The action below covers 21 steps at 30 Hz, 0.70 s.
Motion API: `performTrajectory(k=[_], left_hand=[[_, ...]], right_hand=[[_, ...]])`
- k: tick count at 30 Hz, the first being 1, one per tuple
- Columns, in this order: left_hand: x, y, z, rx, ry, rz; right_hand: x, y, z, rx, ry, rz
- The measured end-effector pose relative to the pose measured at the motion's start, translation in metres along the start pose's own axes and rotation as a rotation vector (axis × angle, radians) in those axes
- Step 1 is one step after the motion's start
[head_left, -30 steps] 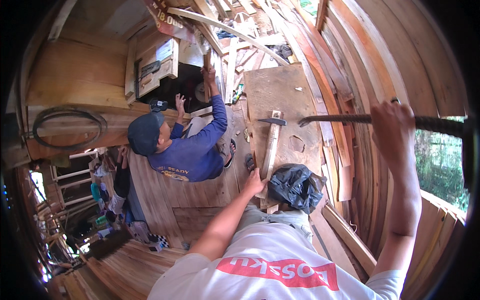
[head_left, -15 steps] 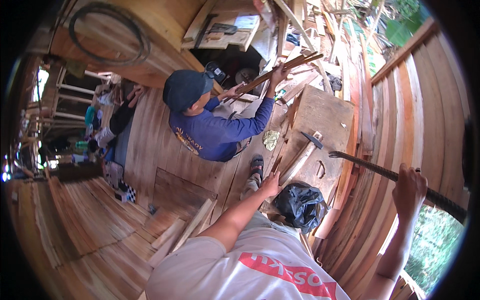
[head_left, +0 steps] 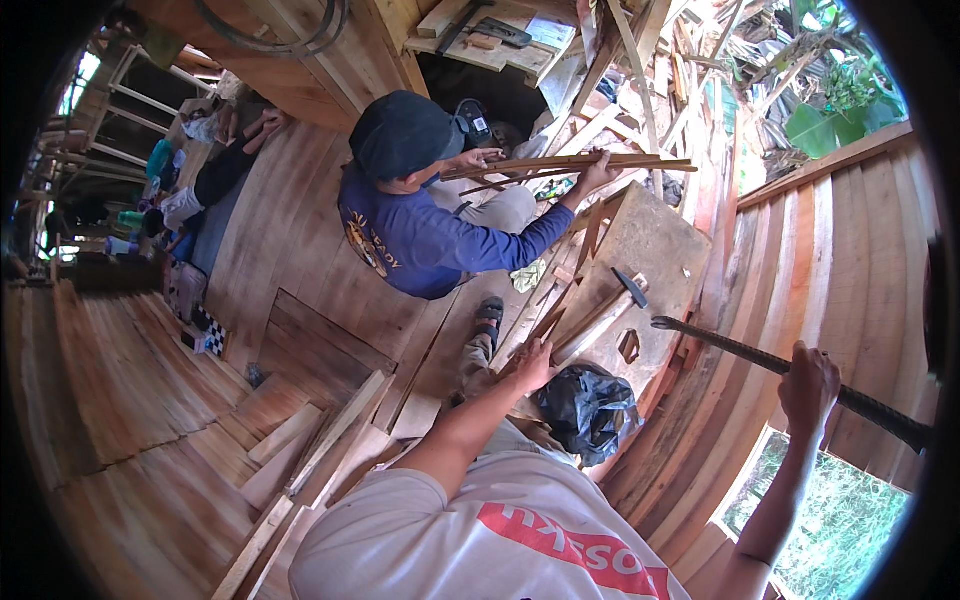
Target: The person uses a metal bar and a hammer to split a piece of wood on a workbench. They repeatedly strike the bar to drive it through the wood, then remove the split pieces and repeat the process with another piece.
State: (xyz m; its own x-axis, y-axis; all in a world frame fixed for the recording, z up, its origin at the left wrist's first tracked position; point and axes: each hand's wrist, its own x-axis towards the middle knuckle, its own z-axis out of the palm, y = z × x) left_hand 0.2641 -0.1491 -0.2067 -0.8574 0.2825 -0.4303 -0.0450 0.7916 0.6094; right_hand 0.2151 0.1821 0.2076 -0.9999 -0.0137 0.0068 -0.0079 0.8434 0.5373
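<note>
My right hand (head_left: pixel 810 385) is wrapped round a dark ribbed pry bar (head_left: pixel 740 350), raised beside the plank wall. Its flattened, forked tip points left, over the edge of a worn wooden bench (head_left: pixel 655 235). My left hand (head_left: pixel 530 367) is closed at the near left edge of the bench, next to a thin brown strip of wood; what lies inside its fingers is hidden. A hammer (head_left: pixel 630 287) with a pale wooden handle lies on the bench just beyond that hand. Close by sits a crumpled black plastic bag (head_left: pixel 588 410).
A co-worker (head_left: pixel 430 230) in a blue shirt and dark cap sits ahead, holding long thin wooden strips (head_left: pixel 600 162). Stacked planks (head_left: pixel 130 400) lie at left. A plank wall (head_left: pixel 830 260) with an opening stands at right. Tools rest on a small table (head_left: pixel 555 40) at the back.
The co-worker's strips have swung from a slant to nearly level, reaching farther right. The whole view has shifted a little. My hands keep their holds.
</note>
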Motion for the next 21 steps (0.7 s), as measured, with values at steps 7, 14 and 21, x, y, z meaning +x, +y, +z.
performTrajectory(k=[7, 14, 21], left_hand=[[-0.004, -0.006, 0.001, -0.054, 0.047, 0.034], [-0.015, -0.011, 0.014, -0.09, 0.157, 0.08], [-0.028, -0.009, 0.008, -0.26, 0.038, 0.067]], right_hand=[[-0.002, -0.006, -0.01, -0.027, -0.128, 0.027], [-0.003, -0.018, -0.02, -0.043, -0.257, 0.115], [-0.016, -0.012, -0.009, -0.052, -0.152, 0.068]])
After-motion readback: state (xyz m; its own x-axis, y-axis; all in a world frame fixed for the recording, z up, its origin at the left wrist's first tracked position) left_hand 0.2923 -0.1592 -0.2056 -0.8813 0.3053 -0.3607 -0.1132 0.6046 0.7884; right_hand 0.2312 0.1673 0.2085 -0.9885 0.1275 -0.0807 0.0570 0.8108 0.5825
